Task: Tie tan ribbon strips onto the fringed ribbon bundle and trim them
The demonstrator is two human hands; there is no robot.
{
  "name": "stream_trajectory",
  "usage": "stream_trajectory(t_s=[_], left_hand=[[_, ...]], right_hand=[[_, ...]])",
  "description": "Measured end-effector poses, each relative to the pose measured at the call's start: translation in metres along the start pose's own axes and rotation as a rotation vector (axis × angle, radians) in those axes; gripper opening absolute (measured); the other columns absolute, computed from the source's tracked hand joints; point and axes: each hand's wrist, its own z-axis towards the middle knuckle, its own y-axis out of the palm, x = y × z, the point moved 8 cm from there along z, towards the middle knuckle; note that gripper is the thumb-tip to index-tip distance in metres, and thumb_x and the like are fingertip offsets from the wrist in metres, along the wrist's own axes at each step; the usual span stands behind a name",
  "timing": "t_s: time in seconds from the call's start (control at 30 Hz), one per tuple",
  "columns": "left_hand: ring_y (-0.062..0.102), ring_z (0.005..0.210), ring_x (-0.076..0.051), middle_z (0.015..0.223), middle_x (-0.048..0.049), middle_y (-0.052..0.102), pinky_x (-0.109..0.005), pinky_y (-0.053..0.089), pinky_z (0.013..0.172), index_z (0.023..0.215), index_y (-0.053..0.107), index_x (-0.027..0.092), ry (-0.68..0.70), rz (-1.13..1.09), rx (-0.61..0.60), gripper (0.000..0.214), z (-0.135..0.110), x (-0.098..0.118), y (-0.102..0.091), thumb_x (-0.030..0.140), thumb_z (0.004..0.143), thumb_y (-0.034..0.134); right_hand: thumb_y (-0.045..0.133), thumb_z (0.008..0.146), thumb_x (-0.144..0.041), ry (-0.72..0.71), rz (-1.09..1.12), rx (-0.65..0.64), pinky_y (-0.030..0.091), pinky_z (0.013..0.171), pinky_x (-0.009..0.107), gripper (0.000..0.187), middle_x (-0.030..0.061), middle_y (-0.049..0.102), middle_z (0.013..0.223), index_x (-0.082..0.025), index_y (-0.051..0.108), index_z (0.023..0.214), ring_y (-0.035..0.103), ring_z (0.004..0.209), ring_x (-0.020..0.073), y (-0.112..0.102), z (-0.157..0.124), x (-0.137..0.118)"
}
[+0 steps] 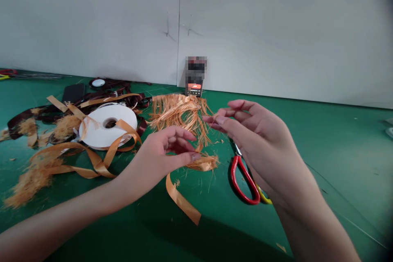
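Observation:
My left hand (167,151) pinches a strip of orange ribbon (183,202) between thumb and fingers; the strip's frayed end (205,163) sticks out to the right and its tail hangs down over the green mat. My right hand (251,131) hovers just right of it, its fingertips pressed together on what looks like a thin orange thread, too fine to be sure. Behind both hands lies a heap of frayed orange threads (181,115). Red-and-yellow-handled scissors (245,182) lie on the mat under my right hand.
A white ribbon spool (107,125) with loose orange ribbon loops (95,163) sits at the left, beside dark brown ribbon (37,114) and fluffy orange fray piles (29,182). A small device (195,77) leans against the white wall. The green mat (337,147) stretches to the right.

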Motion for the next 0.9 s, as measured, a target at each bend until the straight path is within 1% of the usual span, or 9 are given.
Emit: stream_trajectory(t_s=[0.13,0.27,0.37,0.5,0.63,0.77,0.9], left_hand=[[0.067,0.076,-0.015,0.077,0.0016,0.068,-0.028,0.055,0.074,0.092,0.064,0.021,-0.008,0.023,-0.006,0.023,-0.001,0.000,0.001,0.026,0.073,0.077],[0.067,0.072,-0.014,0.074,0.0023,0.068,-0.027,0.055,0.072,0.090,0.065,0.021,-0.014,0.053,-0.003,0.022,-0.002,0.004,0.002,0.026,0.073,0.077],[0.067,0.071,-0.014,0.073,0.0023,0.068,-0.026,0.055,0.070,0.090,0.065,0.021,-0.017,0.083,0.013,0.021,-0.002,0.007,0.001,0.027,0.073,0.077],[0.067,0.069,-0.014,0.072,0.0021,0.069,-0.026,0.055,0.068,0.089,0.066,0.022,0.014,0.127,0.044,0.018,-0.004,0.013,-0.002,0.028,0.074,0.075],[0.066,0.067,-0.013,0.070,0.0031,0.068,-0.021,0.055,0.063,0.086,0.066,0.023,0.048,0.165,0.082,0.016,-0.008,0.018,-0.005,0.026,0.074,0.076],[0.065,0.066,-0.011,0.068,0.0042,0.067,-0.018,0.054,0.059,0.083,0.066,0.023,0.080,0.185,0.102,0.014,-0.011,0.022,-0.007,0.023,0.073,0.076],[0.064,0.064,-0.011,0.067,0.0046,0.067,-0.018,0.053,0.060,0.081,0.065,0.022,0.103,0.189,0.103,0.013,-0.013,0.025,-0.008,0.022,0.074,0.075]], right_hand=[[0.068,0.081,-0.014,0.018,0.102,0.019,0.058,0.086,0.026,0.023,-0.0028,0.063,0.082,-0.021,0.048,0.089,0.072,0.089,0.0147,0.001,0.000,-0.001],[0.065,0.081,-0.010,0.002,0.195,0.064,0.058,0.091,0.031,0.027,-0.0045,0.062,0.078,-0.023,0.042,0.080,0.072,0.083,0.0129,-0.002,-0.001,-0.004],[0.063,0.081,-0.008,-0.024,0.250,0.096,0.058,0.091,0.033,0.030,-0.0048,0.061,0.076,-0.024,0.039,0.076,0.071,0.082,0.0129,-0.005,-0.001,-0.005],[0.062,0.081,-0.009,-0.065,0.232,0.147,0.056,0.093,0.034,0.030,-0.0044,0.062,0.075,-0.026,0.038,0.074,0.071,0.084,0.0141,-0.010,-0.001,-0.006],[0.063,0.081,-0.011,-0.115,0.183,0.175,0.055,0.095,0.036,0.030,-0.0040,0.061,0.078,-0.026,0.038,0.072,0.071,0.087,0.0153,-0.013,-0.001,-0.008],[0.065,0.081,-0.009,-0.155,0.243,0.191,0.055,0.095,0.035,0.034,-0.0038,0.061,0.078,-0.026,0.037,0.072,0.069,0.087,0.0145,-0.014,-0.001,-0.006],[0.064,0.081,-0.008,-0.184,0.270,0.191,0.054,0.096,0.034,0.033,-0.0033,0.060,0.079,-0.025,0.037,0.073,0.068,0.086,0.0128,-0.013,0.000,-0.004]])
